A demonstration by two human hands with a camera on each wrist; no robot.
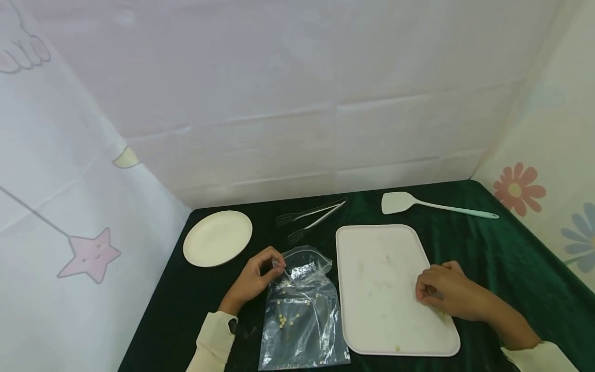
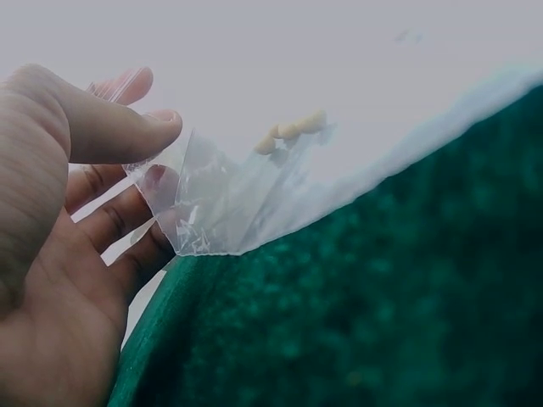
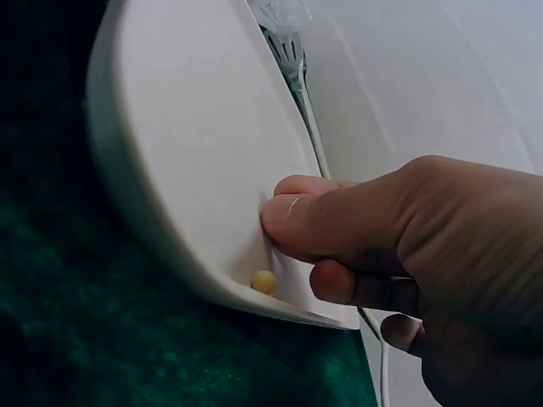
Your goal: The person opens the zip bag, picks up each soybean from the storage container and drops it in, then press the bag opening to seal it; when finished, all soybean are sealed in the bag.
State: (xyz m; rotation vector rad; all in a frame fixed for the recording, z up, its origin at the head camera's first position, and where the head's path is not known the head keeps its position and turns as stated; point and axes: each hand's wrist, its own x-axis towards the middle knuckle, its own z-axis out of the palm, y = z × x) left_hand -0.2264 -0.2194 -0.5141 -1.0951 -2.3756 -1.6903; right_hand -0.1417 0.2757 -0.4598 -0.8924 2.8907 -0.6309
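Observation:
My left hand (image 1: 256,276) pinches the top left corner of a clear zip bag (image 1: 302,341). Several soybeans (image 1: 282,321) lie inside it. Close up in the left wrist view, the thumb presses the bag's film (image 2: 208,212) against the fingers. On the right, a white rectangular tray (image 1: 381,279) lies beside the bag. My right hand (image 1: 448,292) reaches over its right side, thumb and fingertip together at the tray surface; nothing shows between them. One soybean (image 3: 263,281) sits near the rim just by those fingertips, and another soybean (image 1: 397,349) is at the tray's near edge.
A white oval plate (image 1: 217,238) stands at the back left. Metal tongs (image 1: 321,214) lie behind the bag, and a white spatula (image 1: 398,202) with a pale green handle lies behind the tray. Dark green cloth (image 1: 492,258) covers the table, with fabric walls around it.

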